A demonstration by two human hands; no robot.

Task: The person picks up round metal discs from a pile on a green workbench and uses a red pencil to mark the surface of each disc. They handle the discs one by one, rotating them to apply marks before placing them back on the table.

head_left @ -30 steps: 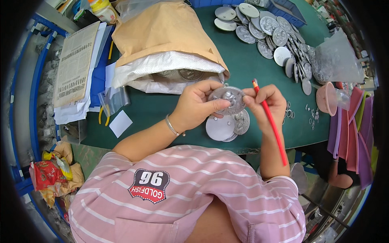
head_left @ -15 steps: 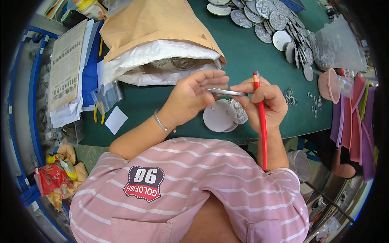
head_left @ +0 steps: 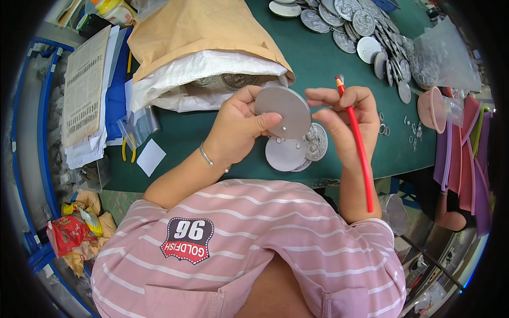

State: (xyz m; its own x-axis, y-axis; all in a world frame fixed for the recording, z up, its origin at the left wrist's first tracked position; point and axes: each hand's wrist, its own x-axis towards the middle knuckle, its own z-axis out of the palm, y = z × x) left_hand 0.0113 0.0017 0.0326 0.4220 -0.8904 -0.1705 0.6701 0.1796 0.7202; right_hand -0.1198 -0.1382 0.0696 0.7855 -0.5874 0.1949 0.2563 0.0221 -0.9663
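My left hand (head_left: 238, 119) grips a round silver-grey metal disc (head_left: 286, 108) by its left edge, thumb on the flat face, which is turned up to view. Small studs show near the disc's lower edge. Beside the disc's right edge, my right hand (head_left: 350, 119) holds a long red pencil (head_left: 359, 146) between its fingers, the pencil slanting down over the wrist. Its thumb and fingertips are apart from each other, close to the disc. Below, on the green table, lie a plain-faced disc (head_left: 285, 155) and an embossed disc (head_left: 317, 142), partly overlapping.
An open brown sack (head_left: 207, 32) with a white lining holds more discs. Many embossed discs (head_left: 363, 24) are heaped at the far right. Small metal rings (head_left: 383, 129), a pink cup (head_left: 432, 110), a white paper square (head_left: 151, 157) and stacked papers (head_left: 85, 87) lie around.
The disc, seen edge-on between both hands before, is now tilted flat toward view in my left hand. My right hand has let go of it and moved slightly right with the pencil.
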